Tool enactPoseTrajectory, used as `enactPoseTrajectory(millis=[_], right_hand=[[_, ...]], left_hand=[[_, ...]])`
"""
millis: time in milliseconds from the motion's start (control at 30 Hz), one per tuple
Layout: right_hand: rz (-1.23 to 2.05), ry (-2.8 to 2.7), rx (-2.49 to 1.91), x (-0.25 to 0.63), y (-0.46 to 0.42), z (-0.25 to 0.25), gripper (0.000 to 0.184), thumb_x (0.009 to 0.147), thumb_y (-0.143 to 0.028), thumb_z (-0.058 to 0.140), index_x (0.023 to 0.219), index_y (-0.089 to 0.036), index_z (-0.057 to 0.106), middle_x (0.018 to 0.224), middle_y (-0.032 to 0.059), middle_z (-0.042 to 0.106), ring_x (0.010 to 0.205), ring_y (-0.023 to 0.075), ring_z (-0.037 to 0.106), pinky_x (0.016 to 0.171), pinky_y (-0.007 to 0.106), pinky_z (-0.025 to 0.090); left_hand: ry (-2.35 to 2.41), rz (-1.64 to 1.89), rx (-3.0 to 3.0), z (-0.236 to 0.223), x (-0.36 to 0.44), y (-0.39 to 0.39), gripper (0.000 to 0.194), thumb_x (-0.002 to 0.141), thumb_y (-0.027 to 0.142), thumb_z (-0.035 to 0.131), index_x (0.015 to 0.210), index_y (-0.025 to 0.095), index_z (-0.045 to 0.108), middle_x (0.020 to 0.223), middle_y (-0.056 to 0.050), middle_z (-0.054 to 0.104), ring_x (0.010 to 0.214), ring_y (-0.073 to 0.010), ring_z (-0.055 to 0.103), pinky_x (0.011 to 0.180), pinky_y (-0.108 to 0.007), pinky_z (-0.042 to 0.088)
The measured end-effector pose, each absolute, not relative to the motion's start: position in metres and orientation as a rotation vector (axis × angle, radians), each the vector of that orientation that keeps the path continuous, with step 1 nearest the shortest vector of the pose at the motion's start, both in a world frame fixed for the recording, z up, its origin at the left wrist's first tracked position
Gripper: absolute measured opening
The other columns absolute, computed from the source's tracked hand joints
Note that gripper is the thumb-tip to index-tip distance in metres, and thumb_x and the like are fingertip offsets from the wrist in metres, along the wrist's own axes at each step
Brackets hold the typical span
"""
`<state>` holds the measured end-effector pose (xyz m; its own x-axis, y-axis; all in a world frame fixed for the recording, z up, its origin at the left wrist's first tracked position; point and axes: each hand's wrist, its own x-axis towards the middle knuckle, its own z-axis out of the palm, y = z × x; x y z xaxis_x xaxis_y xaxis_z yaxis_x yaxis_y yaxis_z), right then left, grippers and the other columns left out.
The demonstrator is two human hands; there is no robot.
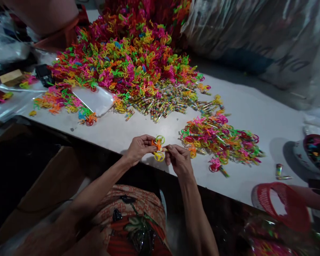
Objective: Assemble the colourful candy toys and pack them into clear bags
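Observation:
At the table's near edge, my left hand (139,149) pinches a small plastic toy piece (158,145). The piece is orange in the middle, with a green ring on its far side and a yellow ring on its near side. My right hand (179,157) is closed just to the right, its fingertips on a thin tube (164,149) that meets the orange part. Fingers cover most of the tube. Close by on the right lies a heap of tubes with coloured pieces (218,137). Beyond my hands are loose printed tubes (162,103).
A large pile of bright plastic pieces (128,57) covers the back of the white table (256,103). A clear plastic bag (96,100) and a black phone (44,74) lie left. At right are a red basket (281,202) and a bowl (300,154), beside another person's arm (318,197).

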<state>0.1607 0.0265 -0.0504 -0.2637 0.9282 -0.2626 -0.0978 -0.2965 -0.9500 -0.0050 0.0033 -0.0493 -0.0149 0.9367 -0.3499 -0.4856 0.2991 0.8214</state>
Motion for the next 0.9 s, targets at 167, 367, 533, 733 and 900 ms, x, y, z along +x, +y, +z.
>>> enactPoseTrajectory(millis=[167,367,533,733,900], right_hand=[[1.331,-1.421,-1.304,0.157,0.024,-0.040,0.030,0.076,-0.047,0.068,0.068,-0.018,0.068,0.052,-0.0028,0.058,0.039,0.0095,0.052,0.043,0.024,0.045],[1.349,-1.602,-1.407,0.182,0.046,-0.042,0.042,0.073,-0.059,0.065,0.065,-0.018,0.067,0.052,-0.0005,0.058,0.039,0.0119,0.052,0.042,0.026,0.043],[0.445,-1.879,-1.876,0.246,0.077,-0.023,0.043,0.075,-0.064,0.058,0.083,-0.025,0.075,0.082,0.0123,0.068,0.070,0.0270,0.063,0.060,0.043,0.049],[0.406,-2.064,-1.624,0.143,0.106,-0.031,0.031,0.087,-0.035,0.049,0.103,-0.019,0.070,0.102,0.0143,0.068,0.089,0.0259,0.064,0.075,0.040,0.051],[0.710,-2.433,-1.604,-0.001,0.122,-0.051,0.028,0.090,-0.027,0.048,0.112,-0.017,0.062,0.109,0.0112,0.068,0.097,0.0236,0.063,0.078,0.032,0.047]], left_hand=[[1.247,1.372,0.681,-0.060,0.002,0.003,0.027,0.053,0.018,0.078,0.076,0.014,0.066,0.063,0.002,0.066,0.058,-0.0090,0.061,0.058,-0.021,0.050],[1.233,1.239,0.774,-0.079,0.010,0.015,0.028,0.061,0.019,0.076,0.088,0.014,0.068,0.071,-0.002,0.068,0.064,-0.0119,0.063,0.062,-0.023,0.050],[1.676,1.378,1.338,-0.066,-0.057,0.044,0.027,0.076,0.019,0.066,0.102,0.022,0.069,0.105,-0.007,0.068,0.092,-0.0191,0.062,0.087,-0.033,0.049],[2.158,0.858,1.820,-0.068,-0.138,0.078,0.034,0.083,0.005,0.042,0.100,0.019,0.069,0.121,-0.013,0.062,0.126,-0.0299,0.046,0.110,-0.050,0.027],[2.100,0.806,1.974,-0.095,-0.138,0.083,0.045,0.087,0.005,0.034,0.123,0.015,0.058,0.143,-0.019,0.046,0.141,-0.0313,0.030,0.113,-0.054,0.020]])
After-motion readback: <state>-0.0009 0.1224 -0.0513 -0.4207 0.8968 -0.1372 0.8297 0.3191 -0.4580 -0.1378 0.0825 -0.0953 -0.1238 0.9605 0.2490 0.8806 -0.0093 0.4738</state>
